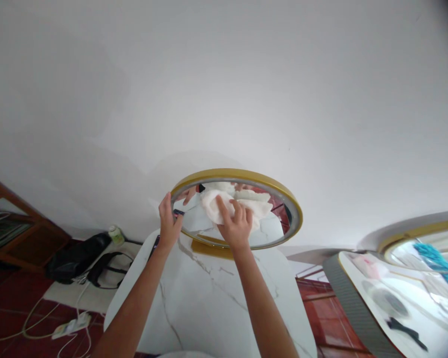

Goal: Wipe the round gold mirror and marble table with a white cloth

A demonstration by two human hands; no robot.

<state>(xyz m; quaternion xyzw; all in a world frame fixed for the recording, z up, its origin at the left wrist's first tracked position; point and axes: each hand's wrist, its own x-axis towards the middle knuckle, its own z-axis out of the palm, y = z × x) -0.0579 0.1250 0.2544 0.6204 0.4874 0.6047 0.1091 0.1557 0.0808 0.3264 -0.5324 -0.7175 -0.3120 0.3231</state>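
Observation:
A round mirror with a gold rim (224,173) stands tilted back on its gold base (212,250), on a white marble-patterned table (209,303). My left hand (168,226) grips the left edge of the rim. My right hand (237,223) presses a crumpled white cloth (211,205) against the glass, fingers bent over it and the index finger stretched out. The glass reflects the cloth and parts of both hands. Partly hidden behind my left wrist, a dark slim object (155,244) lies at the table's left edge.
On the right stands another table (392,313) with a gold-rimmed mirror (406,237) and a dark strap-like item (406,332). To the left, a black bag (78,256), a pale-green container (115,234) and a power strip (71,325) with cables lie near a wooden cabinet (30,233). A white wall (224,89) rises behind.

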